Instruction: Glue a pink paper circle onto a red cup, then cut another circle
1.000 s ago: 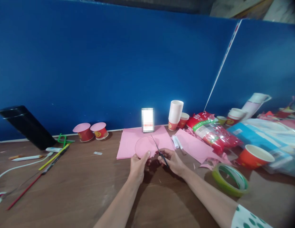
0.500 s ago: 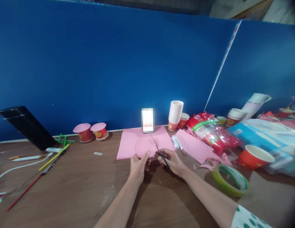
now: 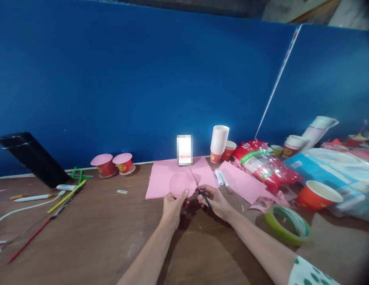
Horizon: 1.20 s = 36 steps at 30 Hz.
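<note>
A round pink paper disc [image 3: 181, 184] is pinched at its lower edge by my left hand [image 3: 173, 208], thumb on top. My right hand [image 3: 215, 202] is closed around the dark handles of a pair of scissors [image 3: 199, 187]. The blades point up and away, close beside the disc's right edge; whether they touch it I cannot tell. Behind the disc lies a stack of pink paper [image 3: 160, 174]. A pixelated white upright object [image 3: 184, 150] stands on the stack's far edge.
Two red cups with pink disc tops [image 3: 103, 166] stand left, near a black cylinder [image 3: 35, 160]. To the right are stacked paper cups [image 3: 219, 142], a red package [image 3: 258, 162], pink scraps [image 3: 243, 182], an orange-red cup [image 3: 318, 196] and a tape roll [image 3: 287, 225]. A blue panel [image 3: 172, 79] rises behind.
Almost nothing differs. The disc has shifted very slightly to the right, and both hands keep their grip.
</note>
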Motion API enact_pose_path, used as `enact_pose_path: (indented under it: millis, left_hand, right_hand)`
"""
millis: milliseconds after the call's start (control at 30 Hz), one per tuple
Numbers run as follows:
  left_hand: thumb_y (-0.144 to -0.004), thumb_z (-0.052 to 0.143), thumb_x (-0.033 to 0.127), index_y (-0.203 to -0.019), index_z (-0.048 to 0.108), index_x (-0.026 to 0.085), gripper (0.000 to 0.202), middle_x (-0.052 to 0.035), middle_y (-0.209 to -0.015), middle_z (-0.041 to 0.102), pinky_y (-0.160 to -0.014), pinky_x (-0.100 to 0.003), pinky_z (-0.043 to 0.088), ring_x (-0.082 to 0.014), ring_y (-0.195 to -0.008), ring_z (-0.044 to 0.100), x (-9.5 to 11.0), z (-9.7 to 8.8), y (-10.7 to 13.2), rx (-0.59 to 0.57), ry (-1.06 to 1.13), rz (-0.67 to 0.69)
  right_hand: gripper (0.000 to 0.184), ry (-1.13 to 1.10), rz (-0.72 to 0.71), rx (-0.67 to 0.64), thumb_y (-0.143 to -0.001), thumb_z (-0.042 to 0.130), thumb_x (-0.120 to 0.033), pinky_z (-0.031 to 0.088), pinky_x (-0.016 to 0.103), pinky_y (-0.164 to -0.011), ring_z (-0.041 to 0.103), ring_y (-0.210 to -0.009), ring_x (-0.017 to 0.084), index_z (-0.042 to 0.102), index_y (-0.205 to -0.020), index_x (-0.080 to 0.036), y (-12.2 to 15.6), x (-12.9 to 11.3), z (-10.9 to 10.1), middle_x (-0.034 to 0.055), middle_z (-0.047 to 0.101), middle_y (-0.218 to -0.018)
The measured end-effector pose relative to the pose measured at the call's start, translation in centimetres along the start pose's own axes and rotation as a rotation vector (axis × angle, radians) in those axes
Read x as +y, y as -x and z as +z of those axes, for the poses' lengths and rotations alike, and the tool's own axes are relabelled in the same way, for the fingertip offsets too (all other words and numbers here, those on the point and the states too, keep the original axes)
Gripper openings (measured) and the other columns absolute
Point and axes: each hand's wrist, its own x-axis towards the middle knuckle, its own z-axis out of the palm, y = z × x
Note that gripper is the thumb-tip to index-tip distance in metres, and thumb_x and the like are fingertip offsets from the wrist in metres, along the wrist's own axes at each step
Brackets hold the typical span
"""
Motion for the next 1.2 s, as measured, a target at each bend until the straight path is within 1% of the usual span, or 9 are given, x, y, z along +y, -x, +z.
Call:
enact_pose_path:
  millis: [233,433,600,767,967,1200]
  left_hand:
    - [-0.058,0.068,0.037,-0.067,0.058,0.009,0.031,-0.0001,-0.046,0.055,-0.034,-0.017,0.034,-0.0078,-0.037,0.047,0.1,-0.01,0.1,0.003,-0.014,-0.004]
    - [-0.057,0.068,0.037,-0.068,0.056,0.009,0.032,0.0012,-0.043,0.054,-0.035,-0.019,0.036,-0.0075,-0.034,0.045,0.19,0.1,0.19,0.017,-0.012,-0.011]
    - [-0.058,0.067,0.04,-0.069,0.057,0.009,0.034,0.0004,-0.044,0.054,-0.032,-0.019,0.033,-0.0083,-0.034,0.046,-0.07,-0.09,0.06,0.005,-0.017,-0.018]
    - [-0.058,0.068,0.037,-0.068,0.057,0.009,0.032,0.0008,-0.043,0.054,-0.035,-0.019,0.036,-0.0078,-0.035,0.046,0.04,-0.02,0.07,0.012,-0.003,-0.002]
    - [-0.057,0.069,0.036,-0.067,0.056,0.009,0.031,0.0006,-0.043,0.055,-0.036,-0.018,0.036,-0.0076,-0.036,0.047,0.29,0.18,0.21,0.03,0.022,-0.008]
    - [-0.055,0.07,0.036,-0.067,0.055,0.011,0.032,0.0019,-0.044,0.054,-0.035,-0.018,0.035,-0.0072,-0.035,0.046,0.56,0.41,0.37,0.052,0.055,-0.022]
  right_hand:
    - [0.034,0.023,-0.006,0.014,-0.07,0.062,-0.034,0.04,0.021,-0.048,0.047,-0.051,0.009,0.055,-0.098,-0.015,-0.06,0.13,-0.04,-0.0026,0.051,-0.059]
    - [0.031,0.024,-0.007,0.023,-0.07,0.063,-0.033,0.038,0.02,-0.047,0.046,-0.05,0.008,0.055,-0.093,-0.015,-0.06,0.09,0.02,-0.003,0.051,-0.058]
    - [0.033,0.019,-0.002,0.017,-0.07,0.062,-0.034,0.038,0.02,-0.047,0.045,-0.049,0.008,0.055,-0.096,-0.015,-0.02,-0.08,0.07,-0.0032,0.051,-0.058]
    - [0.033,0.037,0.002,0.019,-0.071,0.061,-0.033,0.037,0.02,-0.045,0.044,-0.048,0.008,0.055,-0.098,-0.014,-0.03,-0.16,0.09,-0.0034,0.05,-0.057]
    - [0.033,0.031,-0.014,0.017,-0.071,0.061,-0.032,0.036,0.02,-0.046,0.044,-0.05,0.008,0.055,-0.098,-0.014,-0.05,-0.09,0.05,-0.0028,0.051,-0.058]
    - [0.035,0.027,0.012,0.027,-0.069,0.063,-0.034,0.037,0.02,-0.046,0.046,-0.052,0.009,0.056,-0.096,-0.013,-0.04,-0.32,0.14,-0.0025,0.051,-0.058]
